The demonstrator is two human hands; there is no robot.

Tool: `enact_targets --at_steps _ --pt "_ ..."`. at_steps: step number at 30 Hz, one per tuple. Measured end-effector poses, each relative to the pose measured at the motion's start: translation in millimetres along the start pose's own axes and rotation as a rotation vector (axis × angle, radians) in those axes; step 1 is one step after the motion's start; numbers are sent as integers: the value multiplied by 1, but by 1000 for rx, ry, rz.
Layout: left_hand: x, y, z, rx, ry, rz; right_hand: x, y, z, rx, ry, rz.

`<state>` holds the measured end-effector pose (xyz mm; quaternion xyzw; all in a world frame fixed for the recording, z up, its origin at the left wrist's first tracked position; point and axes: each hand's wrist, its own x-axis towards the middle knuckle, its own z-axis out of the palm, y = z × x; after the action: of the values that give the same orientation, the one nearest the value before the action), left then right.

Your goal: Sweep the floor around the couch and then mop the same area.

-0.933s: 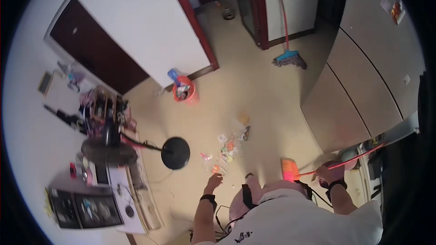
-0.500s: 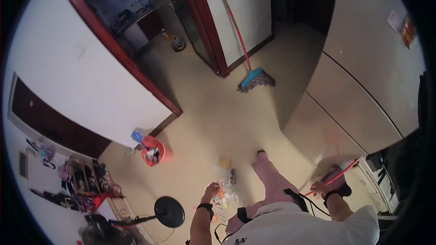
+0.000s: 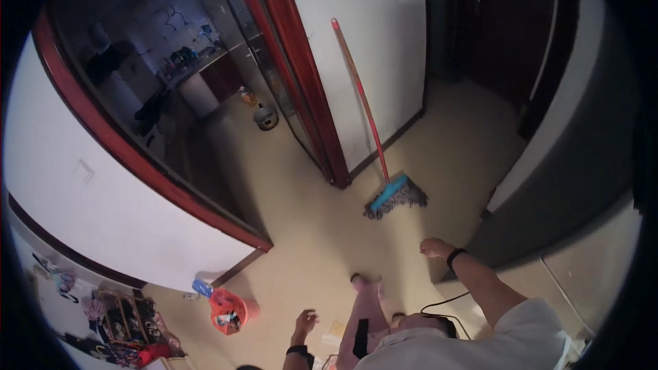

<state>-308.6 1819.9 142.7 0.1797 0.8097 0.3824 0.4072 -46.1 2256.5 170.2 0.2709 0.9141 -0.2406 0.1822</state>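
Observation:
Ahead of me a mop (image 3: 397,196) leans on the white wall, its red handle slanting up and its blue head with grey strands on the floor. My right hand (image 3: 433,248) is stretched forward just below the mop head, apart from it. Its fingers are curled together, with nothing visible in them. At the lower middle hangs my left hand (image 3: 306,321), empty, with its fingers loosely bent and apart. To its left stands a red waste basket (image 3: 233,310) with rubbish inside and a blue item at its rim.
A dark red door frame (image 3: 291,68) borders a dim kitchen, where a round pot-like thing (image 3: 266,117) sits on the floor. Lower left is a shoe rack (image 3: 127,315). A grey cabinet side (image 3: 548,226) rises on the right. Pale scraps (image 3: 334,332) lie near my feet.
I have stepped forward, and the mop looks nearer. My right hand has let go of the red stick by the dustpan and reaches forward. The rubbish pile has mostly passed out of view.

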Motion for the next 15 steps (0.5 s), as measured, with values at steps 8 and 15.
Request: enact_targets --at_steps 8,15 --pt "54 4 -54 -138 -1 -436 177 26 -199 -167 93 -42" --pt "62 41 -55 -522 321 -339 317 -7 -381 121 602 113"
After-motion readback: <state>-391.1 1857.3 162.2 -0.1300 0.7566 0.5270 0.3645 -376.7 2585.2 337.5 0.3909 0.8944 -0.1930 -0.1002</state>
